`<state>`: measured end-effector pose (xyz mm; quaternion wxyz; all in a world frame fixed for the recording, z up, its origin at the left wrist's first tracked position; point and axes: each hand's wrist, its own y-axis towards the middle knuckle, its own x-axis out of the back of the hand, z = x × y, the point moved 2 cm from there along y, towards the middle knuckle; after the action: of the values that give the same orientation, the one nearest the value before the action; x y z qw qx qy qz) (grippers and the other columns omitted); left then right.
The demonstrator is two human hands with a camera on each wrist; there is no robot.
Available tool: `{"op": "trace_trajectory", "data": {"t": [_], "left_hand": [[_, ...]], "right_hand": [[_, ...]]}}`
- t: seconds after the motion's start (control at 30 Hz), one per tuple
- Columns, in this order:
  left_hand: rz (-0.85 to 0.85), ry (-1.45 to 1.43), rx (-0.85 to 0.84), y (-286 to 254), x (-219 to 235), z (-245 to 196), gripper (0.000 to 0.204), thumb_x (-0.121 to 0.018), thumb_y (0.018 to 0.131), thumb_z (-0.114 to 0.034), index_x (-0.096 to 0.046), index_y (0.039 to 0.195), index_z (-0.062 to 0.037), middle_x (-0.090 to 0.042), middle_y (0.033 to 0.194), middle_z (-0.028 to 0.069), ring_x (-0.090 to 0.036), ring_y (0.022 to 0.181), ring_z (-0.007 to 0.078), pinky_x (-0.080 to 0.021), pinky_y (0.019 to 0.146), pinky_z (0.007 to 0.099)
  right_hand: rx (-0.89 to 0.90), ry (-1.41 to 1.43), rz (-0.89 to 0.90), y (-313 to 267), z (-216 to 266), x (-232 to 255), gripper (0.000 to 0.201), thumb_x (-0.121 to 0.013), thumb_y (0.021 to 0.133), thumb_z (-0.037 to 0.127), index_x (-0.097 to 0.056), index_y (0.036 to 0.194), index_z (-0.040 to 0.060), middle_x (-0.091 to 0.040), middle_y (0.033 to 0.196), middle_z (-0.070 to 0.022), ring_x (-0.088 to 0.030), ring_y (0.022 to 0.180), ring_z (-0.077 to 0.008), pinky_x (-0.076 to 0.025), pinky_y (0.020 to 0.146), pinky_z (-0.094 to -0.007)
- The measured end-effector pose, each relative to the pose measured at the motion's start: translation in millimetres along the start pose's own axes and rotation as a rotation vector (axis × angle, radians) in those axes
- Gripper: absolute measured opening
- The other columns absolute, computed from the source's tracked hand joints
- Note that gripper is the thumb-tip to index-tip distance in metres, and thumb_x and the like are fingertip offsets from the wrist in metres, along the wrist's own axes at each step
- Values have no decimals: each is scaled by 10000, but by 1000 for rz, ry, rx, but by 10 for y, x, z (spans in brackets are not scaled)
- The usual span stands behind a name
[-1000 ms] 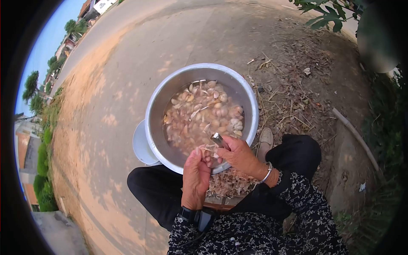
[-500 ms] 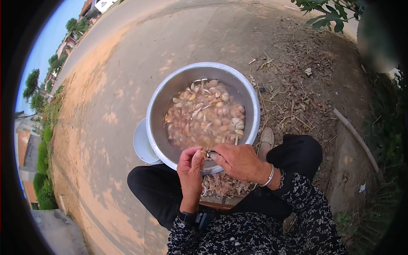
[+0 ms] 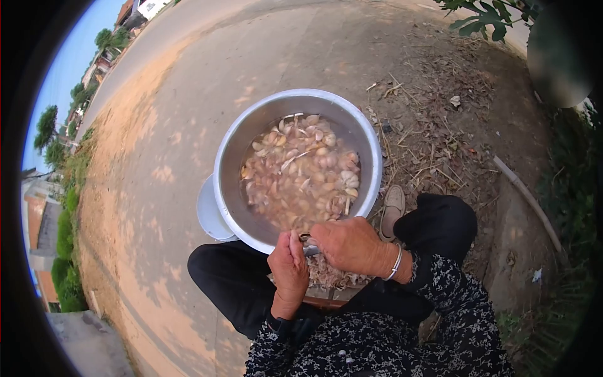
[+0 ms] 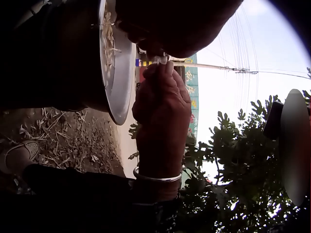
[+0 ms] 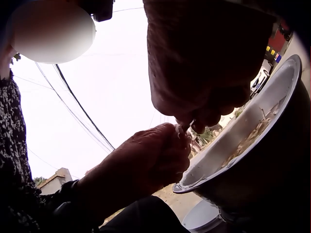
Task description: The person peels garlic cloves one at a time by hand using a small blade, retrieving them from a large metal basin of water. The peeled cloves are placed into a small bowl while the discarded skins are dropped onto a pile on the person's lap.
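Just left of lower centre, pinches a pale garlic clove (image 5: pixel 180 131) in left hand (image 3: pixel 290 269); beside it, with fingertips close together, grips a thin metal tool (image 5: pixel 188 125), mostly hidden, in right hand (image 3: pixel 352 247). Best kept to short strokes, away from the thumb. Mind basin rim (image 3: pixel 298 92) near both hands; toward frame's right, finds open room over littered ground (image 3: pixel 433 132).
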<state>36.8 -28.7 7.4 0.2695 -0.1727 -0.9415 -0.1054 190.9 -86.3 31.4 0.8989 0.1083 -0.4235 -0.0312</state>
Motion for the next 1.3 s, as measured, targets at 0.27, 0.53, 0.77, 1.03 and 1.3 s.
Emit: {"op": "trace_trajectory", "data": {"t": [0.27,0.53,0.77,1.03,1.3], "left_hand": [[102,-599,370,-16,-69,37,217,-460,1018,-204,-509,912,-22,-442,658,78,-445,584,164,-421,560,301],[-41,99,-74,29,-58,-165,164,-465,1006,-170,-527,941,-32,-589,747,158,-600,678,360,-470,612,399],[-79,292,-209,39,-38,-171,100,-501,968,-117,-537,920,-37,-550,782,172,-563,693,414,-452,606,436],[-26,128,-300,10,73,-131,148,-480,983,-143,-538,904,-32,-475,676,140,-540,596,324,-433,556,385],[172,-794,433,9,82,-160,264,-463,1018,-242,-527,874,-29,-487,694,33,-503,607,169,-441,593,299]], "right_hand": [[-23,125,-19,-28,-103,14,160,-567,899,224,-525,885,70,-628,709,-118,-657,675,-315,-510,575,-438],[-114,99,27,-40,-37,107,218,-564,907,267,-524,889,53,-638,727,-147,-654,712,-351,-508,618,-462],[-160,122,129,-34,-48,90,243,-536,924,289,-540,903,47,-632,724,-156,-647,710,-358,-497,624,-467],[-83,234,109,-96,-78,-21,239,-549,926,297,-566,885,62,-631,714,-146,-642,689,-366,-496,622,-485],[-31,555,81,-112,-124,-130,186,-565,940,248,-599,938,66,-597,702,-134,-634,672,-325,-480,586,-399]]}}
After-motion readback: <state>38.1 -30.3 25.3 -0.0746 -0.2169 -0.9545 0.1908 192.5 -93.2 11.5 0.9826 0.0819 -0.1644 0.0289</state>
